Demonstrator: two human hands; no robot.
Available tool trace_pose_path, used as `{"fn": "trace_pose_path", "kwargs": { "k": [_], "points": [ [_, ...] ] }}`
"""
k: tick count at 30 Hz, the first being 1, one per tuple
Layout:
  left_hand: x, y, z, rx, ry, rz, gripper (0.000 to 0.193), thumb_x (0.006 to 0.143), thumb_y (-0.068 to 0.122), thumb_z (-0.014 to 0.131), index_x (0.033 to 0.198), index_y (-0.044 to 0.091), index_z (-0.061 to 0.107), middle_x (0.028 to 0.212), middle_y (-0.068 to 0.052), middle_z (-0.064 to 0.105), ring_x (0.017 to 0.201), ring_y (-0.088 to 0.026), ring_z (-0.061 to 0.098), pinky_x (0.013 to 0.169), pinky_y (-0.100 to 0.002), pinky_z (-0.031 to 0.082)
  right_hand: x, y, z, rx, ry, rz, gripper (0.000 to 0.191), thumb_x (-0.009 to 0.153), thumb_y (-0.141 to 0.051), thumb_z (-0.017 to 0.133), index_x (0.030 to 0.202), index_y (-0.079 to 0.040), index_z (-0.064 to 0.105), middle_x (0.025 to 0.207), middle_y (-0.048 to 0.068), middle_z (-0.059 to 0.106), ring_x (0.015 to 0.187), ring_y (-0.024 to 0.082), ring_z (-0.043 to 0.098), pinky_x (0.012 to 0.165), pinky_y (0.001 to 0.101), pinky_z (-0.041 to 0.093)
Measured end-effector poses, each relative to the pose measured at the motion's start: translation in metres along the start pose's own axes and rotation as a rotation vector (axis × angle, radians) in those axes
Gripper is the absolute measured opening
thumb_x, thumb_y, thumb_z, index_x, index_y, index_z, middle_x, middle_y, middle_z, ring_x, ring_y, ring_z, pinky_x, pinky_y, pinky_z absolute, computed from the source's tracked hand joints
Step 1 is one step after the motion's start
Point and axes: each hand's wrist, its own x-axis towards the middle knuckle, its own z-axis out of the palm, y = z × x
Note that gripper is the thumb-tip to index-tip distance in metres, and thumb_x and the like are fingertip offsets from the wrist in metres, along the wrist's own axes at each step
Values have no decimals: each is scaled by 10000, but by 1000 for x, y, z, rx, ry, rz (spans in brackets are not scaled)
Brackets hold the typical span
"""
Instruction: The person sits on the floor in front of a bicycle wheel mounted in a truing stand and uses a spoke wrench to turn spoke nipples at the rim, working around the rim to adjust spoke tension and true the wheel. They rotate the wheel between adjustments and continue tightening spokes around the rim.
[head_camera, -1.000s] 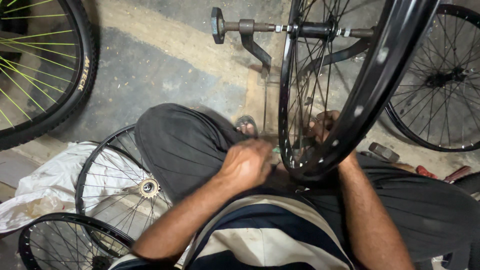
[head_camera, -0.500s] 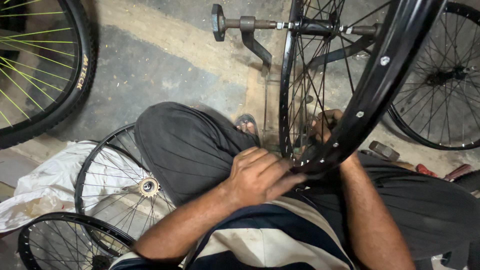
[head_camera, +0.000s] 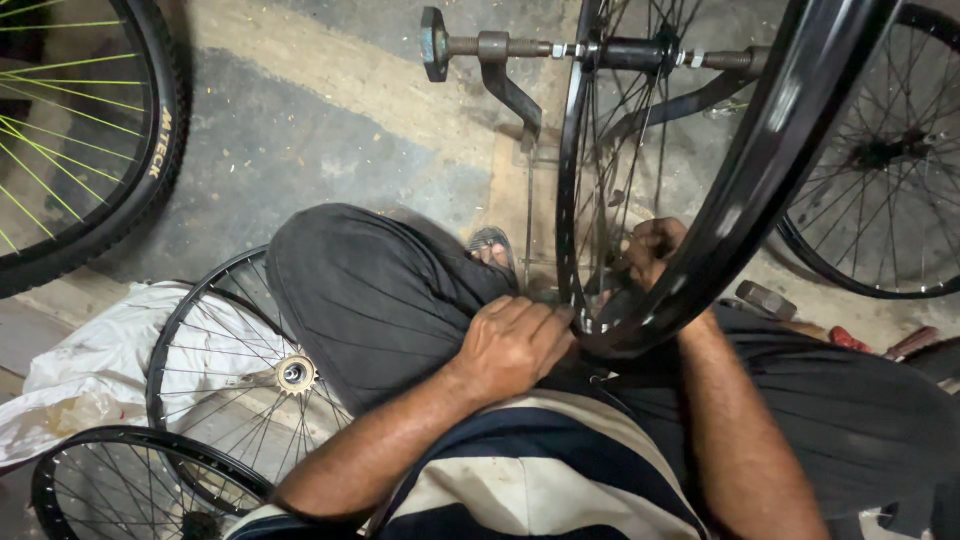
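right hand (head_camera: 652, 250) half hidden behind black rim (head_camera: 740, 200), rim's top cut off, fingertips unseen

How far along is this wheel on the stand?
Done: the black wheel is spoked and mounted on the stand's axle. In hand: the left hand grips the rim's bottom, the right hand reaches among the spokes. Left: it carries no tyre; two bare wheels lie alongside.

Both hands (head_camera: 512, 350) (head_camera: 650, 248) on black rim (head_camera: 760, 190) — spokes (head_camera: 640, 150) between.
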Motion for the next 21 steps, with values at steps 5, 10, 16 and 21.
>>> {"fn": "trace_pose_path", "kwargs": {
  "k": [5,10,16,21],
  "points": [
    [5,3,-3,29,-11,-6,282,866,176,776,1083,10,704,846,-90,636,788,-253,637,724,-393,508,0,6,-2,-61,45,-93,234,953,-118,755,1113,-45,600,864,40,631,693,110,571,572,278,474],
    [4,4,-16,-27,80,70,266,871,202,814,1048,36,705,859,-72,634,760,-239,610,685,-373,473,-3,2,-5,98,3,73,248,926,-120,754,1111,-64,599,842,29,615,676,118,578,563,287,471],
    [5,1,-19,-14,66,72,275,893,188,818,1090,21,724,900,-66,658,797,-227,631,715,-361,484,-8,-30,2,153,-22,109,266,901,-101,733,1137,-69,615,864,40,671,734,135,665,650,283,543],
    [3,-5,-25,-96,113,59,331,864,259,816,1080,33,708,932,-102,690,847,-265,676,746,-384,514,-21,-63,16,36,-77,152,292,883,-58,708,1172,-32,674,884,43,705,751,130,666,652,275,530]
  ]
}}
